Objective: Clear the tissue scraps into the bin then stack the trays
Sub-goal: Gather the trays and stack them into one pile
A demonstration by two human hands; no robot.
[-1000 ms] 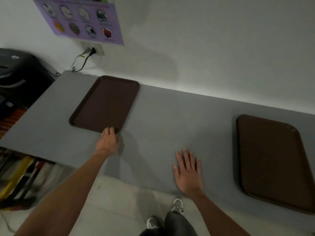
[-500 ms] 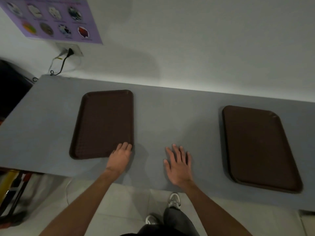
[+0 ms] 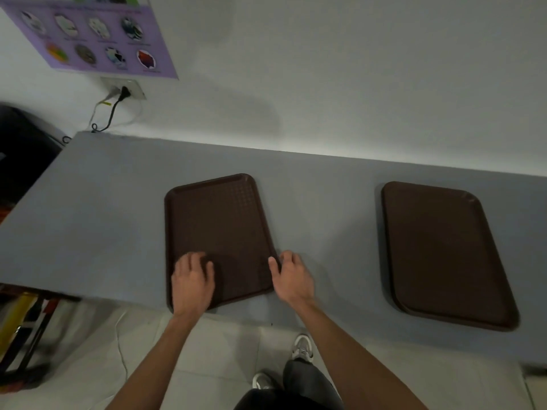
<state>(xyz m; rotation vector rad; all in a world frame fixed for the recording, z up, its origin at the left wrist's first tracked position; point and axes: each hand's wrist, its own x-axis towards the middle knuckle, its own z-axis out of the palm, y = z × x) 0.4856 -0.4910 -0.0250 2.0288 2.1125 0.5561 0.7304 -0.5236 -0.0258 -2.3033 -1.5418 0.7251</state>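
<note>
Two dark brown trays lie on the grey table [image 3: 88, 217]. The nearer tray [image 3: 219, 220] sits in the middle, turned slightly, with its near left corner at the table's front edge. My left hand [image 3: 192, 281] rests flat on its near left part, fingers pointing forward. My right hand [image 3: 291, 276] pinches this tray's right rim near the front corner, thumb on top. The second tray [image 3: 438, 250] lies apart at the right, untouched. I see no tissue scraps on either tray or on the table.
A black object [image 3: 20, 149] stands beyond the table's left end. On the wall are a purple poster [image 3: 94, 37] and a socket [image 3: 124, 91] with a cable plugged in. Coloured items sit under the table at the left. My shoes show on the tiled floor.
The left tray has slid right and toward me, now lying between my hands. My left hand moved onto it, and my right hand left the table and took its right rim.
</note>
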